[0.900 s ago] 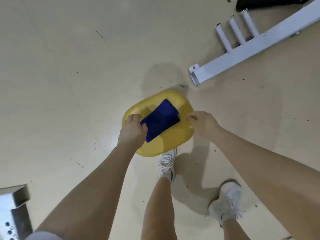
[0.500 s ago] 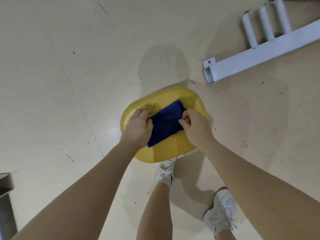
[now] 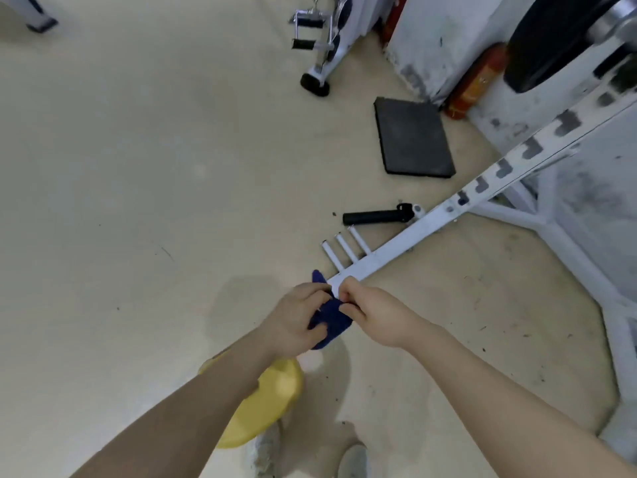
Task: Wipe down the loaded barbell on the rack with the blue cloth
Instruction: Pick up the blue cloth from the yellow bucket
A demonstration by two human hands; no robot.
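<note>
The blue cloth (image 3: 330, 319) is bunched between my two hands, lifted above the floor. My left hand (image 3: 295, 319) grips its left side with curled fingers, and my right hand (image 3: 370, 315) pinches its right edge. At the top right, a black weight plate (image 3: 551, 39) on the barbell's steel sleeve (image 3: 617, 22) sits on the white rack upright (image 3: 517, 157). Most of the barbell is out of frame.
A yellow stool seat (image 3: 272, 401) is under my left forearm, with my shoes beside it. The rack's base beam with three pegs (image 3: 344, 251) runs diagonally ahead. A black pad (image 3: 412, 138), a black handle (image 3: 375, 217), red extinguishers (image 3: 477, 82) and another machine (image 3: 320, 39) lie beyond.
Both hands took the cloth off the yellow stool and lifted it. My head has risen, so the stool sits lower in view and the rack and barbell end appear.
</note>
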